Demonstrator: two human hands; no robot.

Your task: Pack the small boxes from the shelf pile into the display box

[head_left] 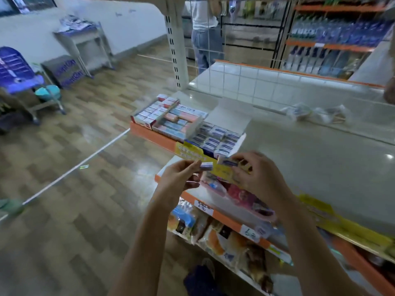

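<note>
Holding small box (206, 166), white, blue-printed

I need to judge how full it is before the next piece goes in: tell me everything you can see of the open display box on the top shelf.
The open white cardboard display box lies flat at the shelf's front edge, lid flap folded back, right side flap splayed out. Small blue-and-white boxes fill it in rows; no gap shows. A tray of pink and blue packs sits against its left side. Neither hand touches it.

1. A small box (206, 166) is being pinched by the left hand (179, 180) in front of the shelf (320, 150).
2. Another small box (229, 163) is being gripped by the right hand (259, 178), just below the open display box (236, 146).
</note>
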